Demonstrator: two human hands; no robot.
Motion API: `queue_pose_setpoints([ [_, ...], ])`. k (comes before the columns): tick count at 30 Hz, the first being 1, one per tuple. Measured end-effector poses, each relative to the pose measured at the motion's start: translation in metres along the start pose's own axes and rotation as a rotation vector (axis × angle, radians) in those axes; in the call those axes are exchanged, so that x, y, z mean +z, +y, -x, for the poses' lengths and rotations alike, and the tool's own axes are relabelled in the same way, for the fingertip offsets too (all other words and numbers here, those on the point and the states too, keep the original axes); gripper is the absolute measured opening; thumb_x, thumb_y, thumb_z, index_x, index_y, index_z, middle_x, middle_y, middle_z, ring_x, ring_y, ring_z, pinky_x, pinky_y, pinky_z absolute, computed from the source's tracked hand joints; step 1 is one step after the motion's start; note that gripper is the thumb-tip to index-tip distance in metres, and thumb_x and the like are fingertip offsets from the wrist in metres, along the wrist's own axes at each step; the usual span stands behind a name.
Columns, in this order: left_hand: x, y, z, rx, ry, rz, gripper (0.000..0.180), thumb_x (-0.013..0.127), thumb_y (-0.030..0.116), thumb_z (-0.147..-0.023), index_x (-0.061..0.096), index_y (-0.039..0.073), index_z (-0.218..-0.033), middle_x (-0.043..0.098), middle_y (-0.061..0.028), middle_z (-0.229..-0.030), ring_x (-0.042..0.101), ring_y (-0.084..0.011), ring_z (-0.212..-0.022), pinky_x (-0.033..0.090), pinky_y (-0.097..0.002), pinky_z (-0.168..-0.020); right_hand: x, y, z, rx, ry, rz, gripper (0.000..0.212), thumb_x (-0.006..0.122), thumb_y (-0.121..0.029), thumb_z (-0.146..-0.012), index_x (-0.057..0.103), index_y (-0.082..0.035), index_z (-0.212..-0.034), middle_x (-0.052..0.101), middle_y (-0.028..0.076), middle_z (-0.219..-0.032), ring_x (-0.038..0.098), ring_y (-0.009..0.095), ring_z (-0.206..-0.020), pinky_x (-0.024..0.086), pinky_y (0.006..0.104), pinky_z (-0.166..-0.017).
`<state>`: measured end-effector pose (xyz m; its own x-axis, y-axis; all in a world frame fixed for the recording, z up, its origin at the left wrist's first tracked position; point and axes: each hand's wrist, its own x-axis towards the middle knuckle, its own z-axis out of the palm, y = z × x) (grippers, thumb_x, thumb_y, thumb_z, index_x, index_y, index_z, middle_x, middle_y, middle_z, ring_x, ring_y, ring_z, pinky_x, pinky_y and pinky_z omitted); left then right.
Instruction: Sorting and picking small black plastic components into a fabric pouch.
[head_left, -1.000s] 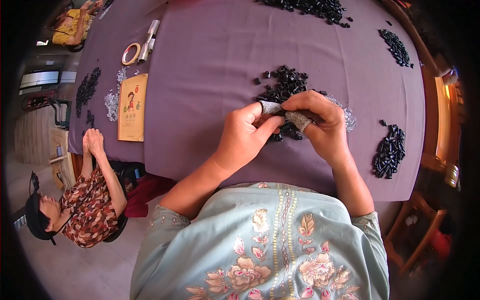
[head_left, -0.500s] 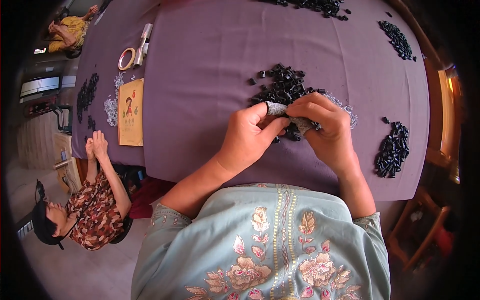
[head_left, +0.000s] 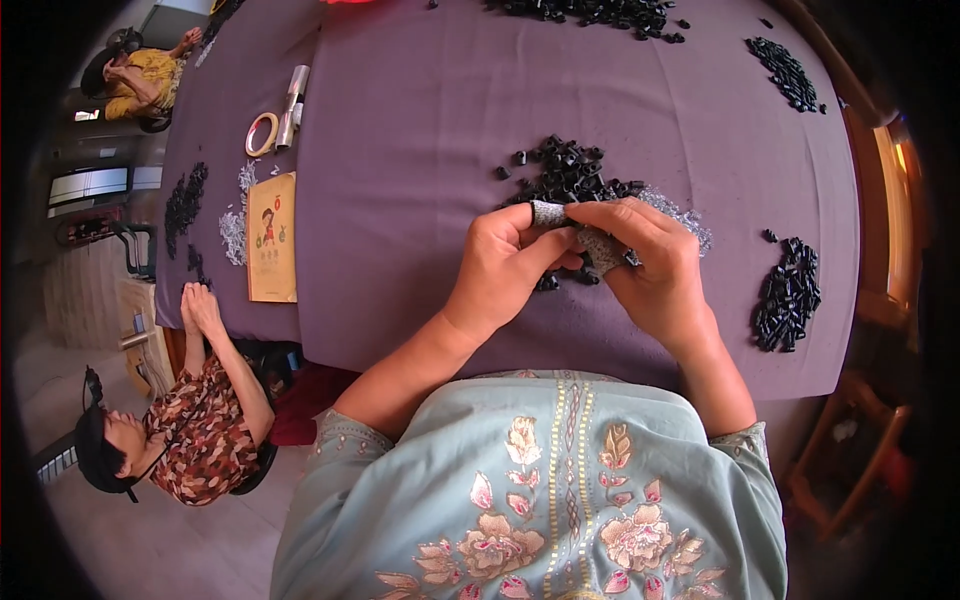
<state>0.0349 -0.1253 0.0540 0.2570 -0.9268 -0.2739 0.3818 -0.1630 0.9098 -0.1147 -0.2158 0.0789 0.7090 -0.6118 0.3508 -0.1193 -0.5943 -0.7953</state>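
My left hand (head_left: 497, 262) and my right hand (head_left: 655, 262) meet fingertip to fingertip above the table's near edge. Both are closed in a pinch; whatever small piece is between them is hidden by the fingers. A grey knitted finger cover (head_left: 549, 213) with a dark rim sits on my left index finger, and a similar grey cover (head_left: 598, 249) is on a right-hand digit, likely the thumb. Just beyond my hands lies a heap of small black tubular pieces (head_left: 565, 170). Beside it, past my right fingers, a pile of small clear pieces (head_left: 682, 218) glints, partly covered by the hand.
More black piles lie at the right (head_left: 787, 295), far right (head_left: 783, 72) and far edge (head_left: 600, 12). Leftward are a booklet (head_left: 272, 240), a tape roll (head_left: 262, 134), a shiny roll (head_left: 292, 105) and clear pieces (head_left: 233, 238). Two people (head_left: 205, 430) sit along the left side.
The view has shifted slightly, and a red thing now shows at the far edge. My right index finger has straightened over the left fingertips; both hands stay together.
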Motion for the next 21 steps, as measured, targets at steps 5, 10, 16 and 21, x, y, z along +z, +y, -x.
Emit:
queue_pose_setpoints([
  [5,-0.002,0.006,0.000,-0.058,-0.015,0.055,0.013,0.060,0.004,-0.092,0.067,-0.003,-0.101,0.070,-0.0064,-0.087,0.068,-0.0125,-0.077,0.057,-0.0269,-0.071,0.000,0.001,0.000,-0.019,0.045,-0.066,0.045,0.066,0.013,-0.062,0.066,-0.002,-0.105,0.068,0.012,-0.091,0.066,0.032,-0.084,0.054,0.0379,-0.073],
  [10,0.002,0.012,0.002,-0.049,0.016,0.154,0.015,0.060,0.004,-0.091,0.069,-0.003,-0.101,0.071,-0.0066,-0.090,0.068,-0.0127,-0.080,0.056,-0.0259,-0.072,0.003,0.002,-0.004,-0.061,0.067,-0.068,0.054,0.071,0.006,-0.063,0.063,-0.003,-0.116,0.064,0.014,-0.111,0.062,0.032,-0.098,0.053,0.0391,-0.080],
  [16,0.009,0.005,0.005,0.030,-0.015,0.077,0.011,0.062,0.004,-0.090,0.070,-0.001,-0.095,0.066,0.0023,-0.087,0.057,-0.0039,-0.081,0.048,-0.0225,-0.072,0.013,0.008,0.000,-0.103,-0.017,0.219,0.062,0.073,0.000,-0.062,0.059,-0.003,-0.122,0.061,0.013,-0.116,0.059,0.033,-0.095,0.052,0.0410,-0.081],
  [21,0.006,-0.001,0.004,0.009,-0.003,0.159,0.009,0.062,0.005,-0.090,0.069,0.000,-0.089,0.065,0.0019,-0.085,0.057,-0.0040,-0.078,0.047,-0.0221,-0.069,0.016,0.010,-0.001,-0.127,-0.007,0.243,0.056,0.071,-0.001,-0.065,0.060,-0.002,-0.119,0.063,0.014,-0.113,0.060,0.034,-0.092,0.051,0.0411,-0.079],
])
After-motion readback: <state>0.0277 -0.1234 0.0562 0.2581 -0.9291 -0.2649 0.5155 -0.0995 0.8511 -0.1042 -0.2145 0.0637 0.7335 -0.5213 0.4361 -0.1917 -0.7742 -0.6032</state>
